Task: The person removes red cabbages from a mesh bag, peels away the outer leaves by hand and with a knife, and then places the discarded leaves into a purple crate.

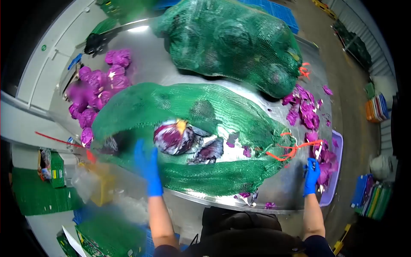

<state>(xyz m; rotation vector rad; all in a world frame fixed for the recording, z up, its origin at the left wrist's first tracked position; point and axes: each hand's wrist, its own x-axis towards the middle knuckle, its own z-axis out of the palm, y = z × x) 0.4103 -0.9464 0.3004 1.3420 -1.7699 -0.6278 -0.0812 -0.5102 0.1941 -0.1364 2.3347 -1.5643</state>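
Observation:
My left hand (149, 169), in a blue glove, is open with its fingers apart at the near edge of a slit green net bag (128, 103). Inside that bag's long opening lies a red cabbage (173, 137) with a yellowish stem end. Loose dark cabbage leaves (208, 152) rest beside it. My right hand (312, 174), also gloved in blue, is closed at the table's right edge, close to the purple tub (338, 171). Something small and dark shows at its fingers; I cannot tell what it is. Orange ties (284, 154) gather the bag's right end.
Behind lies a second net bag (231, 43), full and tied. Peeled red cabbages (96, 81) are heaped at the metal table's (147, 55) left end. Torn purple leaves (307, 109) lie on the right and in the tub. Stacked crates (374, 195) stand on the floor.

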